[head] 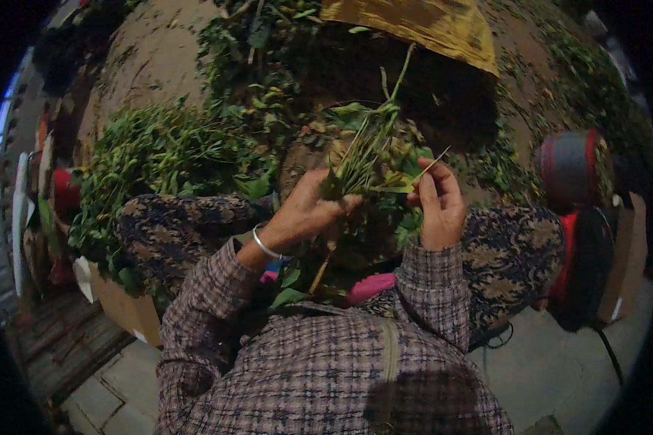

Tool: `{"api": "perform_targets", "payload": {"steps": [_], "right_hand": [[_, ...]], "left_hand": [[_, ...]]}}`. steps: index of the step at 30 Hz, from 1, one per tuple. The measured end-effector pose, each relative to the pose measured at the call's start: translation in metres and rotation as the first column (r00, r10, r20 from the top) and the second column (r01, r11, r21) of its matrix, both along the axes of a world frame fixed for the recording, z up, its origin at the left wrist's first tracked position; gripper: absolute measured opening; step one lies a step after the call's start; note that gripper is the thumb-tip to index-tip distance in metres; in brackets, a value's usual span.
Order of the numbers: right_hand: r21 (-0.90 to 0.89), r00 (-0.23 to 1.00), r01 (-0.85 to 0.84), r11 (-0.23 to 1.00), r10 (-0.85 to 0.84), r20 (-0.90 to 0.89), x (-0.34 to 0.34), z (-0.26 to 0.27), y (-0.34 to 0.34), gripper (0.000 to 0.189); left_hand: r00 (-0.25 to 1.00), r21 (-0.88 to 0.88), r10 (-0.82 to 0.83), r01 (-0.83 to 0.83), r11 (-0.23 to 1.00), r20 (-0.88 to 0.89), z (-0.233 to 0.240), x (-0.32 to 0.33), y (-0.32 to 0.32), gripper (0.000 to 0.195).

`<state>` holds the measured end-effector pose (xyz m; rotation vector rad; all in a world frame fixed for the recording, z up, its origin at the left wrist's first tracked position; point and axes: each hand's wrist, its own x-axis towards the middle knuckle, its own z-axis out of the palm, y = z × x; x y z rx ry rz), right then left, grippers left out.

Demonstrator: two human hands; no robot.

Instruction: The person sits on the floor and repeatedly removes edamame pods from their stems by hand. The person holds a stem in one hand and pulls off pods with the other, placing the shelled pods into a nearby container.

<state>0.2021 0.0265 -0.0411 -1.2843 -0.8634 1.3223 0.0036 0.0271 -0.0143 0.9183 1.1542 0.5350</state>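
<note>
A bunch of cut plant stalks with green leaves [365, 149] sticks up in front of my lap, its stems pointing away from me. Around its near end my left hand [307, 206], with a pale bangle at the wrist, is closed. To the right of the bunch, my right hand [441, 204] pinches a thin leaf stalk [434, 163] between thumb and fingertips. A yellow-green leaf [400, 184] lies by those fingertips; whether it joins that stalk I cannot tell. Part of the bunch is hidden behind my left hand.
Leafy cut plants [163, 144] are heaped at the left, against my patterned trouser leg. A yellow sheet [413, 24] lies ahead. On the right stand a dark, red-rimmed container [568, 163] and a red and black object [582, 266]. A cardboard piece [125, 302] is at the lower left.
</note>
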Motion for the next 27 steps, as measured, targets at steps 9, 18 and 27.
{"api": "perform_targets", "payload": {"steps": [9,18,27], "right_hand": [[-0.039,0.981,0.024,0.999,-0.016,0.193,0.007,0.023,0.011,0.026],[0.035,0.91,-0.224,0.974,0.196,0.365,0.003,0.015,0.004,0.035],[0.118,0.992,0.062,0.991,-0.074,0.1,0.012,0.018,0.009,0.021]], "left_hand": [[0.986,0.571,0.005,0.091,0.816,-0.165,-0.02,0.026,-0.026,0.033],[0.671,0.56,0.026,0.596,0.575,-0.741,-0.02,0.052,-0.049,0.039],[0.535,0.303,-0.18,0.688,0.659,-0.825,-0.015,0.01,-0.084,0.035]]}}
